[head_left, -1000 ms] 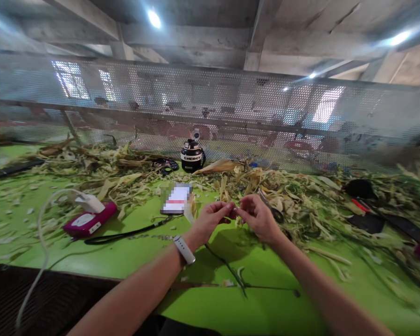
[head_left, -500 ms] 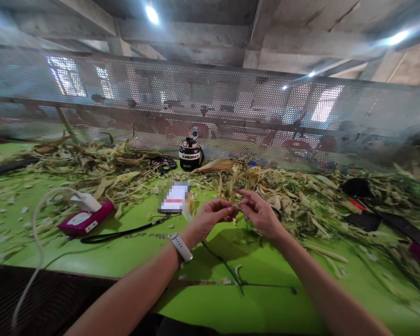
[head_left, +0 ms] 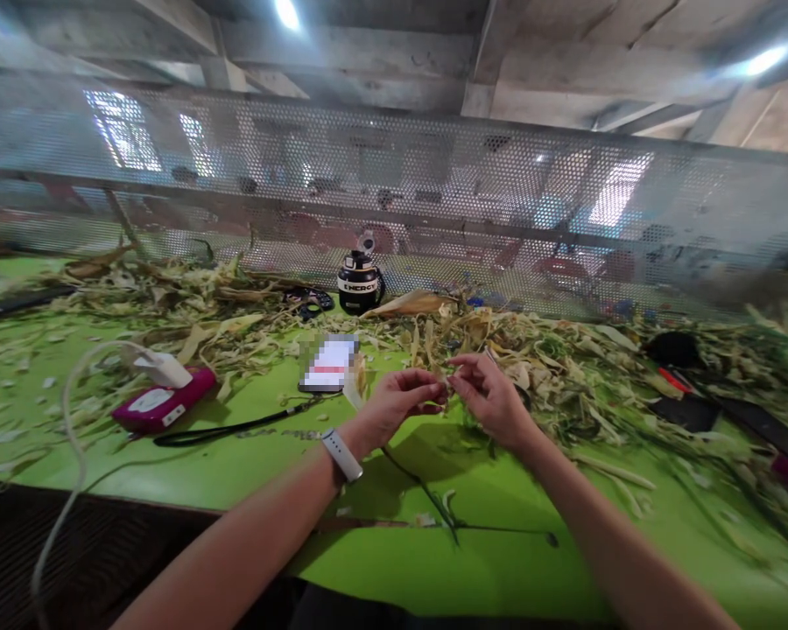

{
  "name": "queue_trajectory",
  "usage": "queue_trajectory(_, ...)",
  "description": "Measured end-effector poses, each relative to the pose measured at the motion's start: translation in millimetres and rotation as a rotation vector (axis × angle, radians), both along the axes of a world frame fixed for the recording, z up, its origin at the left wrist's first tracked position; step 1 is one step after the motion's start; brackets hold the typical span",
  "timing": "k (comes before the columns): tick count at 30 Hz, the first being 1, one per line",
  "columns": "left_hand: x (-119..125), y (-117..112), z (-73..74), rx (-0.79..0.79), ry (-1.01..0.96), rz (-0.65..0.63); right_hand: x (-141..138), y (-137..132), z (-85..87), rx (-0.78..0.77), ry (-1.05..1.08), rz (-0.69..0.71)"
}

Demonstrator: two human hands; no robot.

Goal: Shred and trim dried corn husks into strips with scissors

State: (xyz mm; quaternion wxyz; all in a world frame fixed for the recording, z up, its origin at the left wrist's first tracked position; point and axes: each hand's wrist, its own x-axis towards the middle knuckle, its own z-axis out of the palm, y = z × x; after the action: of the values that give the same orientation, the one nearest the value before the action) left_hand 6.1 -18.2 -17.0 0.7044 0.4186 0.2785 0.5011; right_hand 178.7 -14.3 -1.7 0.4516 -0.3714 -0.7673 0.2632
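Observation:
Over the green table, my left hand is closed in a pinch on a small pale piece that looks like dry husk. Facing it, my right hand has its thumb and fingertips drawn in at the same spot; what they grip is too small to make out. Beneath my left hand a thin dark green stem slants down to the table. A pale, petal-like husk piece shows just behind my left wrist, beside a phone with a lit screen.
Heaps of dry husk spread along the back of the table. A black bottle stands in front of a perforated metal screen. At left lies a magenta power block with a white plug and cable; a black strap lies nearby.
The view has tilted slightly. My hands stay close together at the same spot, and the husk strip that stood up between the fingertips shows less now.

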Motion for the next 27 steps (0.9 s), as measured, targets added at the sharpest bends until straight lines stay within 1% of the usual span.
queue_trajectory(3,-1,3,-1.0,-0.042,-0.089,-0.018,5,-1,8.9,0.096,-0.058,-0.009)
queue_trajectory(7,-2,4,-0.7,-0.101,-0.142,-0.075,7,-3,16.3,0.189,-0.091,0.053)
queue_trajectory(11,-1,2,-0.5,-0.133,-0.157,-0.131,5,-1,12.5,0.22,-0.07,0.087)
queue_trajectory(15,0,2,-2.5,-0.129,-0.181,-0.153,2,0,7.4,0.246,-0.058,0.038)
queue_trajectory(18,0,1,-3.3,-0.094,-0.165,-0.138,0,-1,5.9,0.253,-0.076,-0.019)
queue_trajectory(22,3,-2,-1.2,-0.054,-0.119,-0.081,-2,-4,5.4,0.258,-0.156,-0.086)
queue_trajectory(25,4,-4,0.3,-0.043,-0.088,-0.039,-3,-5,3.9,0.293,-0.252,-0.123)
queue_trajectory(27,5,-4,0.3,-0.043,-0.072,-0.024,-3,-4,2.2,0.323,-0.279,-0.143)
